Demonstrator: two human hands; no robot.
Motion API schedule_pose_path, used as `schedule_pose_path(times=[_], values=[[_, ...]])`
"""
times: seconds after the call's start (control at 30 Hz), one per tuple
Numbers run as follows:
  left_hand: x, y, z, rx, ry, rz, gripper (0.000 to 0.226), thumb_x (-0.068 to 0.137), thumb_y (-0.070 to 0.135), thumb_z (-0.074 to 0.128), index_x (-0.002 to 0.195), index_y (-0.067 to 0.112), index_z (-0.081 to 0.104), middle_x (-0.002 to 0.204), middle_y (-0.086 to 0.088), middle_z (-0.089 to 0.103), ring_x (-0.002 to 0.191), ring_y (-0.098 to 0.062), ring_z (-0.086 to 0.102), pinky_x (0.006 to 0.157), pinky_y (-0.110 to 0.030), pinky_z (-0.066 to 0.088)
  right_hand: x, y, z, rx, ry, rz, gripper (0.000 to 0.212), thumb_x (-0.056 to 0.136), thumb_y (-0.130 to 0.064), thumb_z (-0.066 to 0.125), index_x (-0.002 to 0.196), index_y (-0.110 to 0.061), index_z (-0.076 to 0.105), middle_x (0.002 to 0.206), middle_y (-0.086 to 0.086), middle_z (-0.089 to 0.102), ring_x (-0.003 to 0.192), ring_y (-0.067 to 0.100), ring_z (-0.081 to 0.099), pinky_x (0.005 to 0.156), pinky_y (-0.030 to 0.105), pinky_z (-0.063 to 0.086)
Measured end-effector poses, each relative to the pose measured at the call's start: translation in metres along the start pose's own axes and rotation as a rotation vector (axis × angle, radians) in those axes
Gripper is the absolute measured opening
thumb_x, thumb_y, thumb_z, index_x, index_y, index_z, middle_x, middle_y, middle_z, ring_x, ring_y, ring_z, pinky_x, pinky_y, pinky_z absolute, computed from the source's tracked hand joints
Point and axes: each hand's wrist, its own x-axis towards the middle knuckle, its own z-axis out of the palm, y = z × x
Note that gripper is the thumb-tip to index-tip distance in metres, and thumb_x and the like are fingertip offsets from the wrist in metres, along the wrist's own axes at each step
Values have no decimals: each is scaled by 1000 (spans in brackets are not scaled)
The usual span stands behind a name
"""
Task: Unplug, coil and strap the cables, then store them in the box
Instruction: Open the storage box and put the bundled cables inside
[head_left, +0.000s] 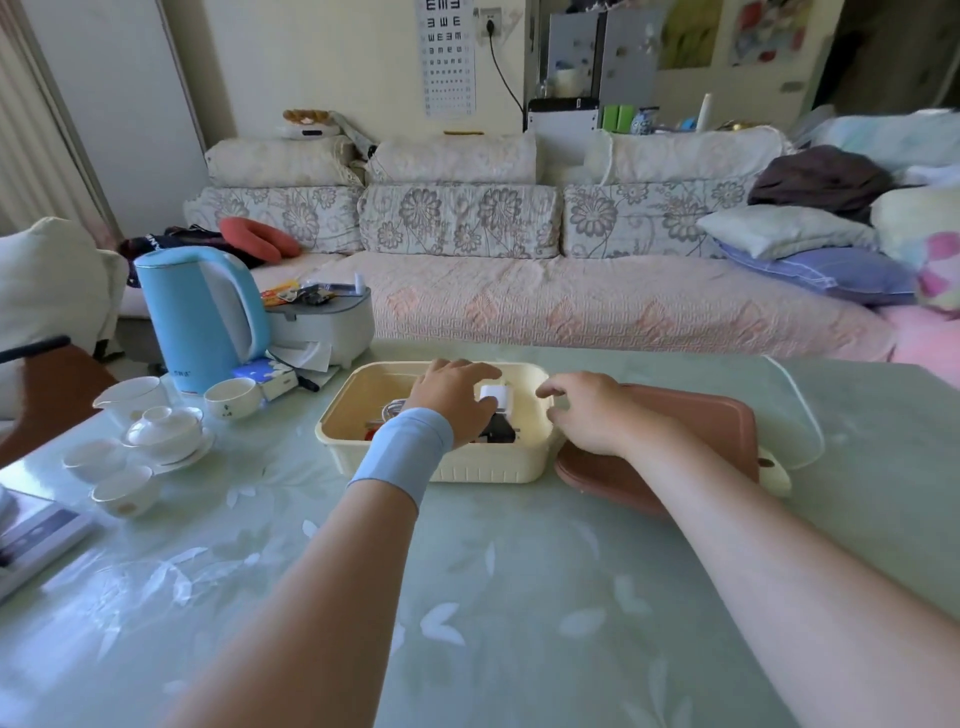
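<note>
A cream plastic box (358, 395) stands on the table in front of me. My left hand (452, 395), with a light blue wristband, reaches down into it and its fingers lie on a white charger block (496, 397). Under the hand I see part of a white coiled cable (392, 410) and a black adapter (498, 431). My right hand (592, 415) hovers at the box's right rim with loosely curled fingers that hold nothing. A brown lid (691, 415) lies under my right wrist, right of the box.
A blue kettle (200, 317), a grey appliance (322, 322), a white tea set (161, 431) and cups crowd the table's left. A clear cover (795, 415) lies beyond the brown lid. A sofa runs behind the table.
</note>
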Motion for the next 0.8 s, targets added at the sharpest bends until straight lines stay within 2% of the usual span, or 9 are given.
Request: schedule_pose_path(times=[0.1, 0.2, 0.27, 0.33, 0.43, 0.53, 0.6, 0.67, 0.8], values=[[-11, 34, 2, -33, -23, 51, 47, 91, 25, 55, 136, 34, 48, 136, 7, 52, 131, -17, 36, 110, -36, 32, -34, 12, -14, -140, -122, 66, 63, 82, -45, 65, 140, -30, 48, 145, 2, 48, 133, 24, 44, 106, 35, 38], [-26, 66, 9, -26, -87, 108, 55, 89, 23, 56, 141, 32, 41, 135, 9, 54, 132, -17, 36, 109, -36, 33, -67, 28, -12, -348, -288, 111, 100, 70, -59, 74, 153, -32, 26, 159, 3, 27, 148, 27, 20, 118, 48, 18], [-35, 85, 18, 16, -180, 130, 55, 89, 25, 54, 141, 32, 41, 137, 7, 52, 135, -19, 33, 110, -37, 32, -86, 41, -8, -429, -355, 132, 101, 75, -50, 73, 156, -29, 17, 163, 5, 18, 150, 27, 15, 119, 48, 16], [-42, 101, 30, 106, -268, 168, 50, 90, 26, 50, 139, 31, 44, 138, 3, 50, 134, -22, 34, 110, -38, 32, -102, 49, -6, -464, -340, 116, 80, 87, -29, 63, 155, -25, 21, 161, 7, 22, 147, 28, 25, 117, 45, 27], [-50, 116, 42, 187, -356, 202, 54, 89, 23, 50, 142, 31, 40, 144, 2, 44, 136, -22, 33, 110, -39, 33, -114, 57, -9, -472, -138, 11, 52, 90, -3, 44, 140, -18, 45, 137, 6, 50, 128, 30, 50, 100, 43, 46], [-52, 128, 42, 224, -210, 272, 54, 89, 24, 54, 141, 33, 40, 144, 5, 43, 134, -20, 35, 107, -37, 33, -115, 53, -24, -516, 100, -43, 41, 87, 1, 47, 124, -15, 52, 116, 2, 60, 110, 28, 60, 87, 38, 49], [-48, 132, 36, 223, -35, 299, 48, 92, 27, 54, 138, 33, 44, 143, 7, 47, 131, -19, 38, 106, -36, 31, -115, 44, -32, -601, 295, -105, 38, 80, -1, 58, 116, -15, 55, 102, 0, 65, 95, 24, 66, 65, 31, 45], [-42, 128, 26, 212, 123, 349, 37, 95, 31, 51, 131, 36, 53, 133, 9, 57, 120, -21, 48, 100, -35, 36, -113, 38, -36, -680, 468, -146, 35, 63, -5, 74, 95, -17, 65, 74, -4, 65, 65, 18, 66, 44, 21, 21], [-38, 105, 6, 139, 370, 493, 27, 85, 9, 67, 107, 25, 71, 99, 4, 71, 93, -28, 63, 74, -34, 51, -98, 46, -32, -409, 709, -296, 26, 71, -4, 77, 93, -11, 65, 75, 4, 66, 63, 28, 64, 47, 31, 46]])
